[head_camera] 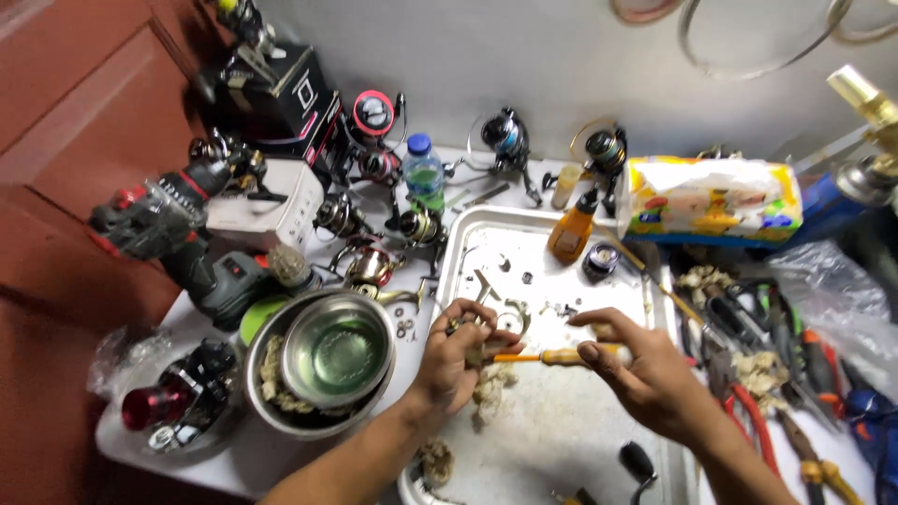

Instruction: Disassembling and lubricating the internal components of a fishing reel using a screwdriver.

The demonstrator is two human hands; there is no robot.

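My left hand [458, 360] grips a small metal reel part [479, 323] together with a wad of dirty cloth [491, 385] over a metal tray [468, 234]. My right hand [645, 369] holds a screwdriver with a yellow-orange handle [561, 356], lying level, its tip pointing left into the part in my left hand. Small screws and reel pieces [524, 278] lie scattered on the tray beyond my hands. A black knob [638, 460] rests on the tray near its front edge.
Two nested steel bowls [337, 360] stand left of the tray. Several fishing reels [374, 220], a power drill [201, 252], a water bottle [424, 173] and boxes crowd the back left. An amber oil bottle [572, 234], tissue box [711, 201] and pliers [748, 393] are at the right.
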